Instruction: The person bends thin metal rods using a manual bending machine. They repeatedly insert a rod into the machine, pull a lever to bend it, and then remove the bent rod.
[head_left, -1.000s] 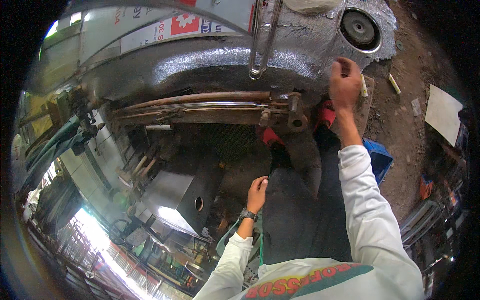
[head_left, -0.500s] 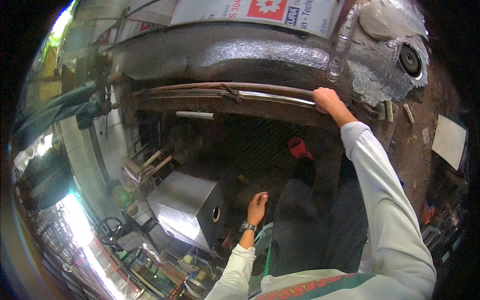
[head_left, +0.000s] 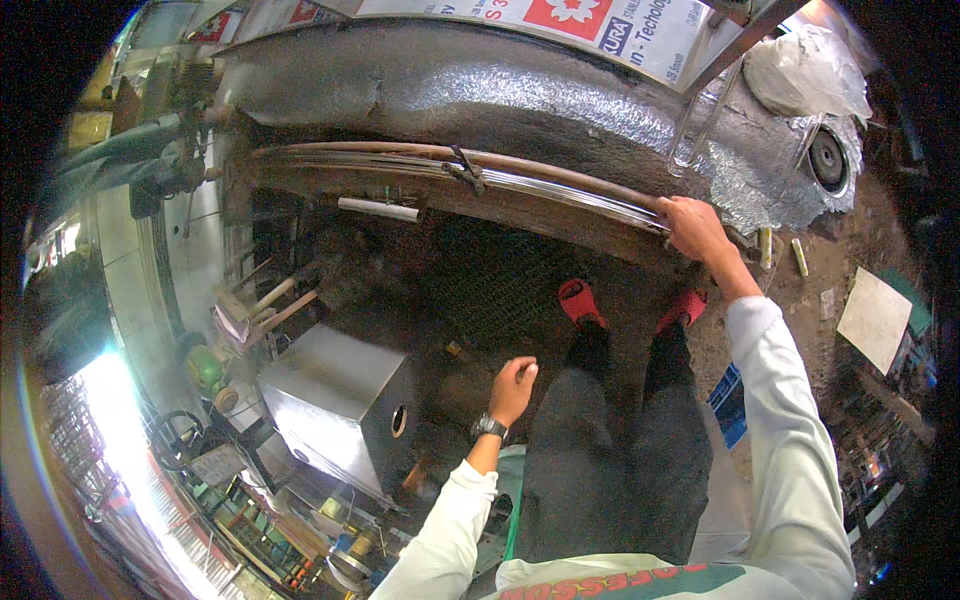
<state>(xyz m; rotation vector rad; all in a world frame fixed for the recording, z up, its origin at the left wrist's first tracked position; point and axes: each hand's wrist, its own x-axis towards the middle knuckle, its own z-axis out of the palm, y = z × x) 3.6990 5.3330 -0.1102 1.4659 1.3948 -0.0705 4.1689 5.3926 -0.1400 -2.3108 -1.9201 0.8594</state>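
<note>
My right hand (head_left: 692, 230) is closed round the right end of a long brown pipe (head_left: 540, 160) that runs along the front edge of the workbench. Thin shiny metal rods (head_left: 570, 193) lie just below the pipe and reach the same hand; whether the fingers hold them too is hidden. A dark twisted tie (head_left: 463, 170) crosses pipe and rods further left. In front of my left thigh, my left hand (head_left: 513, 390) hangs free of the bench with its fingers curled in. A small dark spot shows between them, too small to name.
On the bench lies dented silvery sheeting (head_left: 480, 85), with a round black part (head_left: 828, 158) and a plastic bag (head_left: 805, 75) at right. A shiny metal box (head_left: 335, 375) with a round hole stands left of my legs. A pale flat board (head_left: 875, 320) lies on the right-hand floor.
The view has shifted, so both red slippers and a blue crate now show by my feet. My right hand stays at the pipe's end; my left hand stays curled near my thigh.
</note>
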